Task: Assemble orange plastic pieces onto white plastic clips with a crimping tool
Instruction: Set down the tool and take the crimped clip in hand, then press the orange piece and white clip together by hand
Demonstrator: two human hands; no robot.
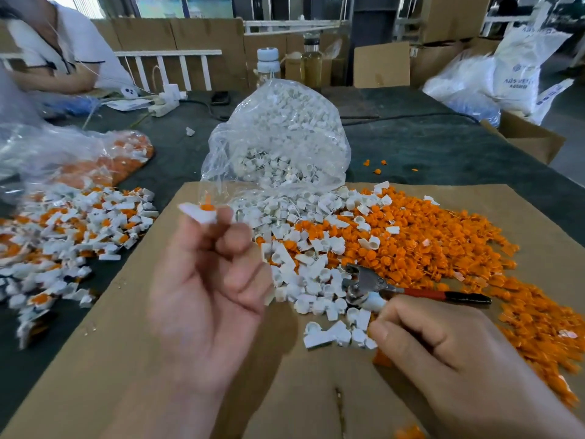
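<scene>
Cardboard mat [126,343]: crimping tool [421,293] crosswise, handles rightward.

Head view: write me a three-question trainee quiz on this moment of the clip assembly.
1. True or false: the left hand holds the crimping tool.
2. What fills the clear bag at mid-table? A) white clips B) orange pieces C) screws
3. Fill in: the raised clip pinched in the left hand's fingertips carries an ______ piece.
Key: 1 false, the right hand holds it; 2 A; 3 orange.
</scene>
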